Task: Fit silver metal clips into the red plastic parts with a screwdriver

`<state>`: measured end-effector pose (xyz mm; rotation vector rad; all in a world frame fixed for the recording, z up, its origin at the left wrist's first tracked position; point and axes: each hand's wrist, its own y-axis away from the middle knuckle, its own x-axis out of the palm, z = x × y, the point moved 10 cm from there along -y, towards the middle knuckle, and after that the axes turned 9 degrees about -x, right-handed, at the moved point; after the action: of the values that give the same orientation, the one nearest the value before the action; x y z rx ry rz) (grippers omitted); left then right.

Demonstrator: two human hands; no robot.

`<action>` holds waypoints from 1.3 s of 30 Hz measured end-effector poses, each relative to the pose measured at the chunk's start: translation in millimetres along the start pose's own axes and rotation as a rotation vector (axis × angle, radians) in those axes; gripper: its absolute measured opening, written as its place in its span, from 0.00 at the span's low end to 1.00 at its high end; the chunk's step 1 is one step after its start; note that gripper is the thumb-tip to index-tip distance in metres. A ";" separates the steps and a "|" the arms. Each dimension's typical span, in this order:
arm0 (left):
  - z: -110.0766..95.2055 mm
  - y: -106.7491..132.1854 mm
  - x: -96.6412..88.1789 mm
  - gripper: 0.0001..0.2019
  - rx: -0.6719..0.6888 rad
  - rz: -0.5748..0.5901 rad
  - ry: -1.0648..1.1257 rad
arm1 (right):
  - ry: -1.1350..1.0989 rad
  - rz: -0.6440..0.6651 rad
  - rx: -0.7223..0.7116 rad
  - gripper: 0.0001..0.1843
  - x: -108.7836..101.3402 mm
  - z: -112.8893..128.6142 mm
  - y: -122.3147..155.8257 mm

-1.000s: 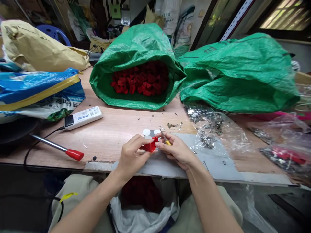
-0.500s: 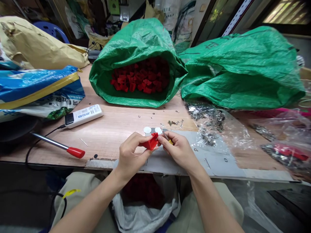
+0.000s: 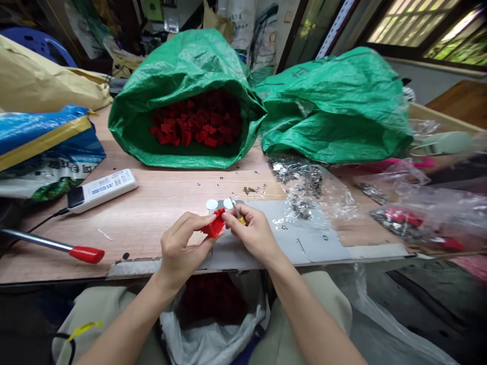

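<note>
Red piece (image 3: pixel 215 226): glossy plastic | counter (image 3: pixel 160 190): smooth wood grain | green sack (image 3: pixel 182 61): crinkled, shiny plastic | rod (image 3: pixel 38 240): polished metal

The part (image 3: pixel 213 226) is red, the tool's handle (image 3: pixel 241 219) yellow. Far sacks (image 3: pixel 186 58) are green. The surface (image 3: pixel 152 203) is pale-brown wood-grain.

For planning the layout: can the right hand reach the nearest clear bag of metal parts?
Probably yes: nothing tall stands between the right hand and the clear bag, though that hand holds a yellow-handled tool.
</note>
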<state>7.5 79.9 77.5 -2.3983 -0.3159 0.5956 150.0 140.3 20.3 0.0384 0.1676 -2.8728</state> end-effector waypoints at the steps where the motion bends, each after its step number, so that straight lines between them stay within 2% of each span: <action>1: 2.6 0.0 -0.5 0.16 -0.019 0.000 0.012 | -0.070 0.020 0.034 0.18 4.2 -2.6 0.9; 4: 10.5 0.0 0.6 0.16 -0.085 0.020 0.092 | -0.248 0.105 0.131 0.20 15.2 -7.5 5.3; 9: 21.8 -0.1 7.9 0.14 -0.226 0.089 0.311 | -0.423 0.190 0.274 0.20 21.8 -13.0 12.6; 11: 26.7 -0.4 10.4 0.14 -0.290 0.104 0.393 | -0.466 0.228 0.307 0.20 26.4 -13.0 14.1; 13: 30.5 -0.7 12.0 0.13 -0.334 0.106 0.437 | -0.417 0.242 0.308 0.21 25.0 -11.5 14.4; 14: 33.0 -0.5 13.2 0.14 -0.360 0.109 0.449 | -0.334 0.228 0.291 0.21 18.8 -10.0 14.0; 16: 40.0 1.5 18.5 0.13 -0.436 0.132 0.451 | -0.033 0.148 0.207 0.20 -8.2 -1.6 13.1; 19: 48.4 7.4 29.9 0.12 -0.541 0.207 0.386 | 0.618 -0.055 0.079 0.12 -71.0 25.2 19.9; 21: 48.6 9.8 34.7 0.11 -0.549 0.242 0.331 | 0.994 -0.165 0.178 0.09 -111.6 31.8 31.6; 23: 46.5 10.3 37.5 0.10 -0.523 0.262 0.293 | 1.175 -0.156 0.299 0.08 -134.1 26.7 39.5; 24: 45.6 10.3 38.5 0.09 -0.508 0.268 0.278 | 1.214 -0.129 0.331 0.08 -138.2 22.6 40.7; 27: 45.8 9.9 40.8 0.08 -0.479 0.286 0.233 | 1.255 -0.068 0.321 0.07 -134.2 13.9 36.5; 33: 53.9 11.0 45.9 0.09 -0.526 0.330 0.199 | 1.236 -0.062 0.351 0.06 -132.6 7.8 32.1; 36: 56.7 11.9 47.2 0.09 -0.553 0.338 0.203 | 1.025 -0.040 0.290 0.09 -122.0 6.4 28.0; 39: 58.4 12.0 48.2 0.10 -0.563 0.340 0.218 | 0.630 0.012 0.197 0.14 -87.7 -1.6 18.6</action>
<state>21.6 119.1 13.1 -3.0653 0.0320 0.4203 239.5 145.3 20.3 0.9742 -0.0012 -2.7514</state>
